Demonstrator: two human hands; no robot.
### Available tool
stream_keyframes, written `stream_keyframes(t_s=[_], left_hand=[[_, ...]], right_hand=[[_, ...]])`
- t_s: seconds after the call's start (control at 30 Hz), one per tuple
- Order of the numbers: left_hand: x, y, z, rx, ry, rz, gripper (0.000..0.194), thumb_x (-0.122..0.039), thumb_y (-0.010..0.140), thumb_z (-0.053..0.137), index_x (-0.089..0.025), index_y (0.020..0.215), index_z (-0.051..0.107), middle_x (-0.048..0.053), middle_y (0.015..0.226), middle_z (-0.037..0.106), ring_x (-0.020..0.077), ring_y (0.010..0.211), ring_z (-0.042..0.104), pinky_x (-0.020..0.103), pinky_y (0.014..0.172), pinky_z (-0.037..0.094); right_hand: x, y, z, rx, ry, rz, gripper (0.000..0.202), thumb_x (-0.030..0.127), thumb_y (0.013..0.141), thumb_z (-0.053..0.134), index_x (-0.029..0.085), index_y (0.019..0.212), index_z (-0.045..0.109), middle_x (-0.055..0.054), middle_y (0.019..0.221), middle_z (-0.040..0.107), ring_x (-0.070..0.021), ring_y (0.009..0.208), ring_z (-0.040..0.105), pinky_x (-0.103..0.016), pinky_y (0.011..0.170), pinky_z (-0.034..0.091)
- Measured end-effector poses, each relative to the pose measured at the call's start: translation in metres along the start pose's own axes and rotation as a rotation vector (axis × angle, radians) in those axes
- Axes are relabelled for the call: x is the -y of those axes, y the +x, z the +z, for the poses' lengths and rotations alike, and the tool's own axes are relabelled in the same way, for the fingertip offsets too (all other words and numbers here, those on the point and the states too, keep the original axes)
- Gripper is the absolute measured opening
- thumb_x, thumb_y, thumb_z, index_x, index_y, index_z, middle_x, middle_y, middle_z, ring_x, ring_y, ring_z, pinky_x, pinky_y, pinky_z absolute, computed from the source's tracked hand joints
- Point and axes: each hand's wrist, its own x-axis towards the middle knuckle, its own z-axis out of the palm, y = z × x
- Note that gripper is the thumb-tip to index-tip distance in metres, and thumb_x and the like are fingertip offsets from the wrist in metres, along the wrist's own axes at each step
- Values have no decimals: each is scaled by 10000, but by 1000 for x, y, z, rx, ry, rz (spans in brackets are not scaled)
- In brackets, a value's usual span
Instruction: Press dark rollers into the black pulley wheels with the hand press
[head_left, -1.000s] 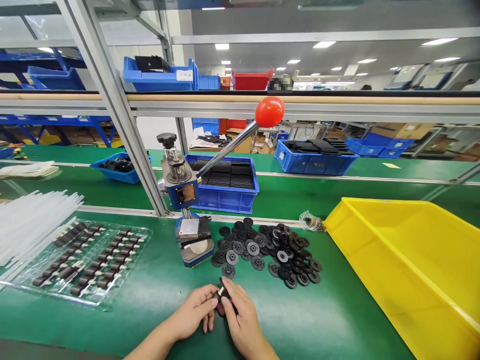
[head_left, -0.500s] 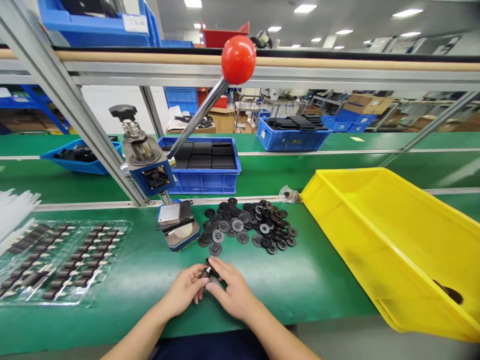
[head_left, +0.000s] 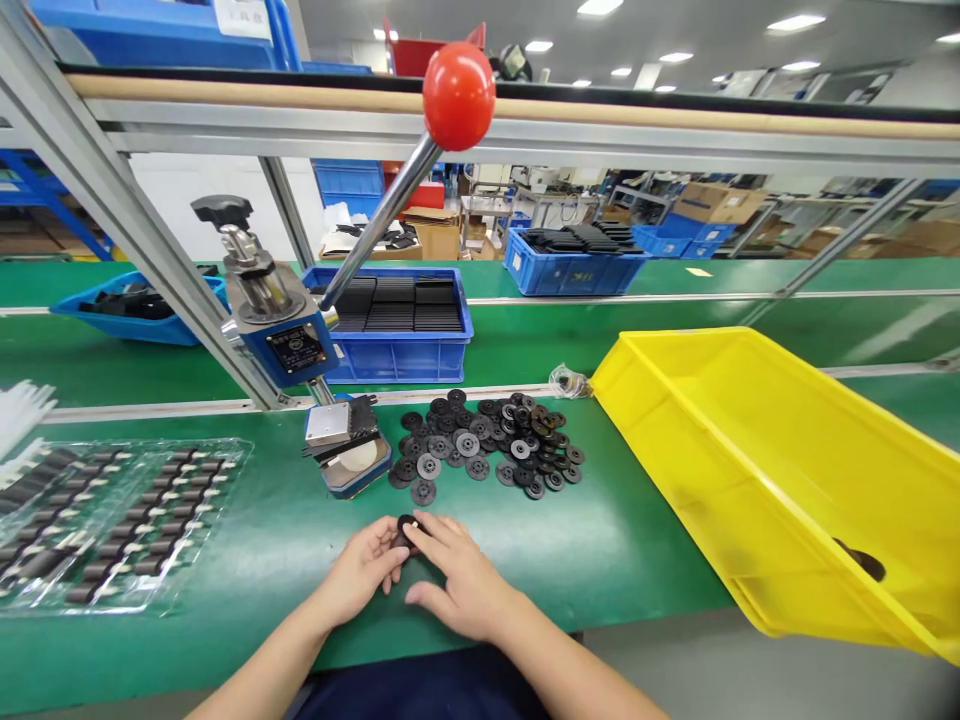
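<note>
My left hand [head_left: 365, 570] grips a small black round part [head_left: 406, 530] by its edge, over the green bench top [head_left: 600, 560]. The fingers of my right hand [head_left: 461, 577] reach over that part and touch it, its thumb held apart below. A small white tip shows on the part; the rest of it is partly hidden by my fingers. Beyond my hands lies a loose pile of black and grey discs [head_left: 480, 440]. Left of the pile is a hand press [head_left: 292, 345] with a red ball knob [head_left: 459, 96] on its lever.
Clear trays [head_left: 169, 590] with rows of dark cylindrical parts lie at the left. A big yellow bin [head_left: 720, 470] fills the right side. Blue crates [head_left: 405, 355] stand behind the press, and a metal frame [head_left: 525, 135] crosses above.
The black part now shows its round face between my hands. My right thumb has moved away from my left fingers. The whole view has shifted slightly.
</note>
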Motion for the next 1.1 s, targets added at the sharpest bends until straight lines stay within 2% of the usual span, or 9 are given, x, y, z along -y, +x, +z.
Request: stream_keyframes(t_s=[0.13,0.23,0.33,0.43,0.53,0.63,0.77,0.9,1.1], left_hand=[[6,4,2,-56,-94,41,344,-409,830,664,-145,1019,550,75,915,648,114,637,577,212,486,473],[10,11,1,-77,-179,78,339,-380,799,707,-148,967,525,96,938,665,125,655,614,245,555,507],[13,15,-1,-80,-231,94,349,-373,789,720,-154,956,505,109,949,672,136,653,631,257,553,507],[13,15,-3,-85,-251,107,335,-357,795,715,-149,954,506,118,956,675,142,660,640,264,557,508],[14,15,-4,-93,-258,118,314,-325,791,722,-142,934,510,124,951,683,137,651,638,252,548,491],[11,15,-5,-107,-255,106,322,-300,764,746,-140,922,515,122,945,692,134,643,636,241,537,473],[0,9,-2,-145,-221,71,342,-324,728,772,-126,892,545,104,887,696,146,650,644,258,563,489],[-9,4,1,-183,-197,42,376,-357,683,804,-104,872,598,63,758,672,151,676,643,278,631,516],[-5,3,-4,-175,-155,22,401,-404,721,765,-90,923,619,9,619,601,112,548,575,229,496,465]], right_hand=[[-43,-9,-24,-320,-232,190,410,462,931,500,199,1223,617,-125,1187,617,-258,1114,543,-431,967,443],[-93,-13,-37,-534,-329,306,420,481,917,474,129,986,693,-189,987,634,-319,912,552,-508,778,444],[-135,-16,-40,-514,-475,413,485,550,907,388,187,973,704,-151,997,637,-322,865,546,-435,644,414],[-154,-20,-41,-485,-494,416,520,560,923,319,218,958,710,-112,993,658,-289,866,576,-405,655,408],[-148,-19,-44,-536,-473,389,579,593,939,294,188,940,707,-115,994,672,-271,887,607,-418,738,434],[-122,-14,-38,-577,-337,336,513,562,955,363,160,996,679,-110,1002,681,-231,893,634,-363,779,477],[-81,-9,-12,-377,-130,249,356,479,965,438,212,978,673,-38,896,691,-169,783,637,-284,714,503],[-64,-11,13,-272,-96,271,388,473,978,405,211,995,691,-62,925,652,-206,883,579,-356,843,468],[-56,-15,24,-314,-131,326,542,595,915,483,123,1145,615,-126,1061,597,-253,986,519,-419,893,422]])
